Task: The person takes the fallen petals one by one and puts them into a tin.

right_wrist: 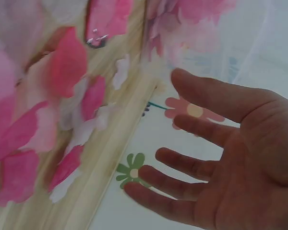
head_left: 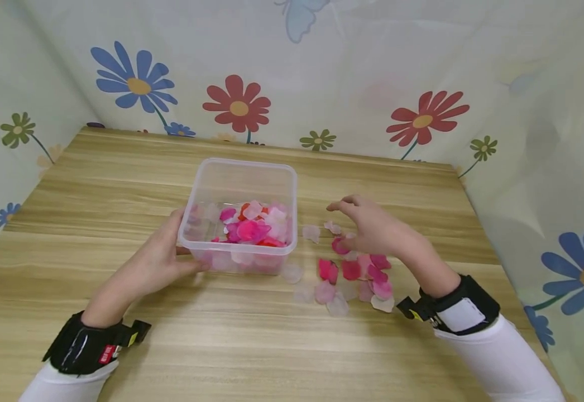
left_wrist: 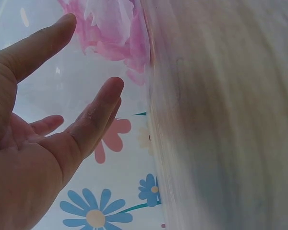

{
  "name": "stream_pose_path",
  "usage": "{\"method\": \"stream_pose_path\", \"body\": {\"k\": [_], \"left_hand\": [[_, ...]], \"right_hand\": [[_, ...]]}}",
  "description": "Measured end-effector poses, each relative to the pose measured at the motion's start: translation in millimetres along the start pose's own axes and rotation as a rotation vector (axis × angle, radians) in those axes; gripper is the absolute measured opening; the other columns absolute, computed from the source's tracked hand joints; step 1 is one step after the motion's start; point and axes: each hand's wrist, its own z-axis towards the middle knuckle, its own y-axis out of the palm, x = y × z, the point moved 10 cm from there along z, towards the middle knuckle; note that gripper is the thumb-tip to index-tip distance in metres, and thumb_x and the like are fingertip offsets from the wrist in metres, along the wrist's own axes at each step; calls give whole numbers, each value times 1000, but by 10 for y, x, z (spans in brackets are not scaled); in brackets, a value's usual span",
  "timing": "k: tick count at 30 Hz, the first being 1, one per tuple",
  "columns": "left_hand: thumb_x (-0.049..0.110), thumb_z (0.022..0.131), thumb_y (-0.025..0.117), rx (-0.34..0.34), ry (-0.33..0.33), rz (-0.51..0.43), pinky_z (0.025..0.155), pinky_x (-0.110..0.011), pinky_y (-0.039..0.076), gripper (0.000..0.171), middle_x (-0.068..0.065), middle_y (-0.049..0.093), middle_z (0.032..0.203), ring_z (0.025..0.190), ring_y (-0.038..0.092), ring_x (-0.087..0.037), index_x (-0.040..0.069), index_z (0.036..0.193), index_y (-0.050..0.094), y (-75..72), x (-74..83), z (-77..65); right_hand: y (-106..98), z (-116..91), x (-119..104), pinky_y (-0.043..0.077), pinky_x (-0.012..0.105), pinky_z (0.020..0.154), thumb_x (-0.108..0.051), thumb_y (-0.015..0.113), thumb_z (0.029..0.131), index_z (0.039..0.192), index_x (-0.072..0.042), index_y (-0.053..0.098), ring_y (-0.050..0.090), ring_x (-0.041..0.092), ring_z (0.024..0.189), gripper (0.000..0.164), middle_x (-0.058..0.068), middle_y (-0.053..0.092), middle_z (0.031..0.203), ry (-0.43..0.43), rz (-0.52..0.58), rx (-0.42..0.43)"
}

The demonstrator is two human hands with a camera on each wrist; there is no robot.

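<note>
A clear square plastic container (head_left: 244, 245) stands on the table, partly filled with pink, red and white artificial petals (head_left: 252, 230). At its left near corner is my left hand (head_left: 153, 259), thumb along the front wall and fingers by the left side; the left wrist view shows the thumb (left_wrist: 43, 45) and fingers extended. More loose petals (head_left: 350, 270) lie scattered on the table right of the container. Over their far edge hovers my right hand (head_left: 377, 226). Its fingers (right_wrist: 182, 163) are spread and relaxed in the right wrist view, holding nothing.
The wood-grain table (head_left: 211, 346) ends at a flower-printed curtain (head_left: 352, 84) at the back and both sides. Black straps with small devices sit on both wrists, the right strap (head_left: 465, 304) close to the nearest petals. A few pale petals (head_left: 292, 273) lie near the container's right corner.
</note>
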Motion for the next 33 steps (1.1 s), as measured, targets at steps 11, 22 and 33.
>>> {"method": "stream_pose_path", "body": {"k": [11,22,33], "left_hand": [[-4,77,88,-3,-15,0,89,-55,57,106,-19,44,143,122,55,-38,6,159,22,9,3,5],[-2,77,89,-7,-18,0,88,-56,57,106,-18,44,144,123,54,-38,8,159,22,14,4,7],[-4,76,88,-7,-12,1,88,-56,57,106,-19,44,143,123,54,-39,7,159,22,12,-3,4]], "right_hand": [[319,-93,343,53,52,92,-26,86,85,157,-16,42,43,41,127,85,24,31,155,83,-7,-136],[507,-69,459,55,49,87,-26,87,83,160,-23,37,36,40,130,92,20,31,154,72,-3,-142],[500,-45,443,52,49,92,-20,85,87,154,-14,49,45,36,120,76,23,43,144,12,-8,-84]]}}
